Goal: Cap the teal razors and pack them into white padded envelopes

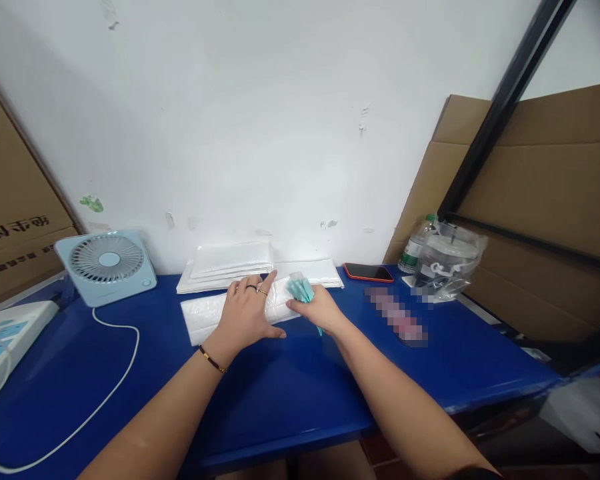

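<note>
My left hand (247, 312) lies with its fingers spread over a long white bubble-wrap packet (200, 317), thumb pointing right. Near the packet's right end, my right hand (323, 310) is closed around a bundle of teal pieces (300, 289). Their tops fan out above the thumb in what seems to be clear wrapping, and a thin teal end shows below the hand. Exactly what these pieces are cannot be made out. Just behind the hands, a stack of white padded envelopes (233, 260) leans near the wall, with another white envelope (313, 272) to its right.
A light-blue fan (107, 263) stands at the left, its white cable (135, 347) trailing over the blue table (280, 393). A white power strip (15, 340) is at far left. To the right are a phone (369, 273), a blurred-out item (397, 317), a bottle (414, 250) and a clear bag (450, 263).
</note>
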The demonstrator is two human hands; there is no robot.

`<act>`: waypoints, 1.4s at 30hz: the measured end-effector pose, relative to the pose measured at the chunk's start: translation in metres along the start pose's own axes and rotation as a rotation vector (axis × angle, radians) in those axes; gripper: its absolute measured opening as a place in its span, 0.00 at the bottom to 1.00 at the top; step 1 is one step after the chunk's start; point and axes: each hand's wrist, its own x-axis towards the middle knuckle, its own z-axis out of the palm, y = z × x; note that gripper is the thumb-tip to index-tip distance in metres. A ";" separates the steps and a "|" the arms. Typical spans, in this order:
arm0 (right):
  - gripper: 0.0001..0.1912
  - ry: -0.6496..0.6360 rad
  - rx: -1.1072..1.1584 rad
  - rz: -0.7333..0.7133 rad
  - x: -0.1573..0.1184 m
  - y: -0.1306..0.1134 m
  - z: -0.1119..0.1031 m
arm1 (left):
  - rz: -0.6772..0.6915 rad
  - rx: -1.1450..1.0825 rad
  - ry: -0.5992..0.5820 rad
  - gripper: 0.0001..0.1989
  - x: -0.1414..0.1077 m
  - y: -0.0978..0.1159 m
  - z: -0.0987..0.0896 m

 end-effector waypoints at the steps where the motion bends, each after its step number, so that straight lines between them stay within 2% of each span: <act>1: 0.13 -0.011 0.099 0.061 0.000 0.000 -0.001 | 0.014 0.020 0.015 0.54 0.000 0.003 0.002; 3: 0.13 -0.019 0.329 0.147 0.001 -0.003 -0.007 | 0.008 0.042 0.024 0.44 0.000 0.007 0.004; 4: 0.13 0.007 0.460 0.141 0.002 -0.005 -0.012 | -0.006 0.043 0.020 0.38 0.000 0.009 0.006; 6: 0.12 0.130 0.744 0.041 0.005 -0.011 -0.025 | -0.028 0.024 -0.004 0.30 0.002 0.011 0.007; 9: 0.12 0.332 1.111 -0.108 0.011 -0.015 -0.041 | -0.025 -0.027 -0.065 0.25 0.004 0.013 0.008; 12: 0.12 0.443 1.227 -0.092 0.016 -0.013 -0.044 | -0.005 -0.097 -0.082 0.24 0.005 0.019 0.007; 15: 0.12 0.401 1.199 -0.049 0.016 -0.009 -0.032 | -0.002 -0.209 -0.050 0.24 0.006 0.027 0.006; 18: 0.13 0.265 1.126 -0.033 0.010 -0.010 -0.010 | -0.028 -0.296 -0.001 0.23 0.007 0.033 0.005; 21: 0.14 0.225 1.000 -0.037 0.002 -0.012 0.015 | -0.047 -0.328 0.047 0.23 0.008 0.033 0.006; 25: 0.16 0.235 0.916 -0.053 -0.004 -0.011 0.040 | -0.054 -0.260 0.035 0.25 0.007 0.030 0.009; 28: 0.20 0.232 0.929 -0.042 -0.006 -0.009 0.047 | -0.039 -0.152 0.007 0.23 0.006 0.030 0.013; 32: 0.17 0.184 0.872 -0.036 -0.006 -0.008 0.043 | 0.018 -0.115 -0.058 0.15 0.004 0.030 0.016; 35: 0.26 0.127 0.869 -0.032 -0.005 -0.006 0.031 | 0.012 -0.086 -0.103 0.11 0.004 0.028 0.013; 37: 0.30 0.198 0.875 -0.077 -0.003 -0.005 0.018 | -0.006 -0.061 -0.139 0.10 0.005 0.026 0.010; 39: 0.26 0.331 0.810 -0.163 0.000 -0.005 0.004 | -0.013 -0.051 -0.184 0.09 0.006 0.026 0.007; 41: 0.23 0.394 0.640 -0.201 0.003 -0.004 -0.005 | -0.004 -0.058 -0.220 0.07 0.006 0.027 0.006; 42: 0.23 0.382 0.542 -0.182 0.003 -0.004 -0.007 | 0.003 -0.066 -0.226 0.07 0.006 0.028 0.006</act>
